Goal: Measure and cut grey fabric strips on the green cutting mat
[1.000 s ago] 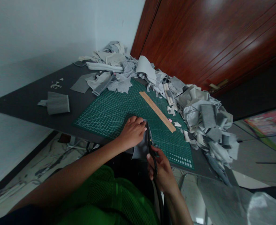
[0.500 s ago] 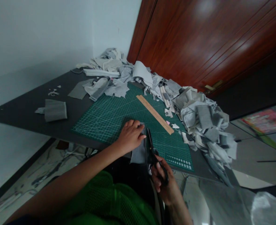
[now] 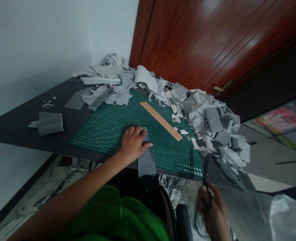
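Nearest my camera, I am looking down on a green vest (image 3: 127, 214), and off to the right the right hand (image 3: 214, 209) is gripping dark scissors (image 3: 206, 174), well apart from the work; both are blurring, so I cannot tell how the blades are standing. The left hand (image 3: 133, 144) is lying loosely spread, pressing down rather than clutching, with its fingers covering part of the far end of a strip (image 3: 147, 162). That strip is lying lengthwise at the near edge of the mat (image 3: 95, 130), its near end hanging over the table (image 3: 14, 117) edge. It is looking long, narrow and flat, a plain mid-grey, with a thin paler line running along its right side and a slightly uneven near end. Past the hand, a wooden ruler (image 3: 161, 120) is lying aslant on the green mat, and small pale scraps (image 3: 183, 132) are scattering beyond its right end. Over on the left, a folded grey cloth (image 3: 51, 123) is resting on the dark table. A heap (image 3: 210, 115) of crumpled grey and white fabric is bordering the mat, and behind it a reddish-brown door (image 3: 188, 40) is meeting a pale wall (image 3: 49, 40).
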{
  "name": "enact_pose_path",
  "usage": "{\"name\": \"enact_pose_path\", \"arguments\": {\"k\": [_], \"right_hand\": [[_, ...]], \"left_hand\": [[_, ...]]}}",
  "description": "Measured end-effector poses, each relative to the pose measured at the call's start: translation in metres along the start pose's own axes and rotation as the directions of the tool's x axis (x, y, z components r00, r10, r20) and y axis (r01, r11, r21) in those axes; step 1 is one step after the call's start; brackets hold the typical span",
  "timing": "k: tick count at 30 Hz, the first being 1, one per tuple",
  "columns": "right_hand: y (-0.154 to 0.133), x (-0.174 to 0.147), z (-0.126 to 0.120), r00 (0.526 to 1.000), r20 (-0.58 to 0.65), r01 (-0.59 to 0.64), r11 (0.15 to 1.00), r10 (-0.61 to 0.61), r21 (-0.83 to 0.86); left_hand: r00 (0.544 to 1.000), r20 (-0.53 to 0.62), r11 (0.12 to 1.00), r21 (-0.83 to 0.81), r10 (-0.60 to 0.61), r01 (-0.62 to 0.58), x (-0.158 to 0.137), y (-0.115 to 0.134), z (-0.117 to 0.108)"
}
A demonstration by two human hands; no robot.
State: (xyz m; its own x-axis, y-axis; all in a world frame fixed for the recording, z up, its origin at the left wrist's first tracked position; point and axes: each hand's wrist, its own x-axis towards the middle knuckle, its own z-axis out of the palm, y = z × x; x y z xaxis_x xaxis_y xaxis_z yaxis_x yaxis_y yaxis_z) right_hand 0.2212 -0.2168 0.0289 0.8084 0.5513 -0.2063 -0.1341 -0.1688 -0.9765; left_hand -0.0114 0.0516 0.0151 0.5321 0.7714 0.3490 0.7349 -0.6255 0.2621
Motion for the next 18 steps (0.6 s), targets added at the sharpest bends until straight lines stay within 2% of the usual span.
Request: {"name": "enact_pose_path", "arguments": {"k": [2, 5, 7, 10, 13, 16, 18], "right_hand": [[0.002, -0.006, 0.021, 0.983, 0.182, -0.024, 0.999, 0.028, -0.027], [-0.003, -0.009, 0.069, 0.901, 0.418, -0.138, 0.990, 0.116, 0.023], [-0.009, -0.008, 0.103, 0.847, 0.505, -0.209, 0.977, 0.162, 0.036], [-0.014, -0.007, 0.133, 0.831, 0.520, -0.273, 0.959, 0.194, 0.078], [-0.004, -0.010, 0.126, 0.881, 0.435, -0.281, 0.946, 0.187, 0.164], [0.014, -0.010, 0.087, 0.968, 0.201, -0.197, 0.952, 0.150, 0.234], [0.024, -0.004, 0.053, 0.990, 0.041, -0.143, 0.969, 0.138, 0.201]], "left_hand": [[0.999, 0.006, 0.997, 0.069, -0.039, 0.038, 0.004, -0.008, -0.005], [0.993, -0.008, 0.979, 0.168, -0.119, 0.118, 0.009, -0.023, -0.014], [0.986, -0.023, 0.962, 0.215, -0.166, 0.167, 0.012, -0.032, -0.020], [0.982, -0.022, 0.950, 0.249, -0.188, 0.187, 0.014, -0.040, -0.025], [0.989, 0.026, 0.960, 0.245, -0.144, 0.133, 0.014, -0.045, -0.027], [0.990, 0.088, 0.964, 0.253, -0.109, 0.083, 0.013, -0.046, -0.030], [0.986, 0.115, 0.957, 0.278, -0.121, 0.085, 0.015, -0.045, -0.031]]}}
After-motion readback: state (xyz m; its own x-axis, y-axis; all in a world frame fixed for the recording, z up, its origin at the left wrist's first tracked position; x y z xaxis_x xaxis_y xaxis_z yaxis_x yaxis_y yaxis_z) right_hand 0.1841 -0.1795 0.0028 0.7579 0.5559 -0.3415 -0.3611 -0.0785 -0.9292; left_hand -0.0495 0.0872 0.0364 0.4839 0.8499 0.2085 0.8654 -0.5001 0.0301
